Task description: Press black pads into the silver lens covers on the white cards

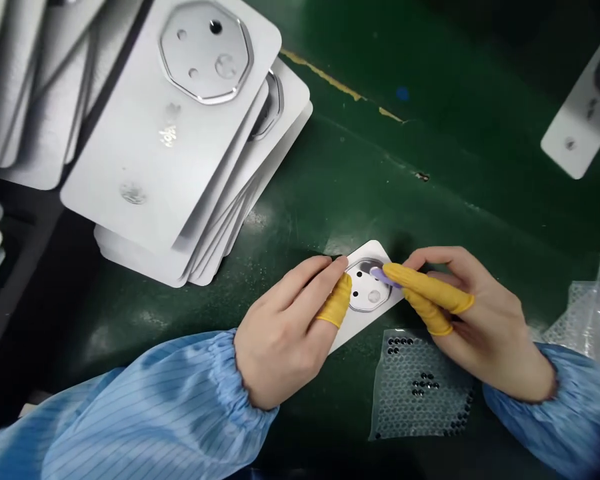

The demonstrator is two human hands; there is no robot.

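One white panel [367, 303] lies on the green table [330, 193], its octagonal area [365, 285] facing up. At the panel's left edge rests the left hand [287, 330]; whether it grips or merely steadies, I cannot tell. Over the panel's right side, the right hand [485, 320] pinches a purple piece [389, 278]. On the panel's near side is a clear sheet [397, 410] bearing black dots [425, 385]. Close work on the octagonal area seems in hand; the next move probably calls for a still panel.
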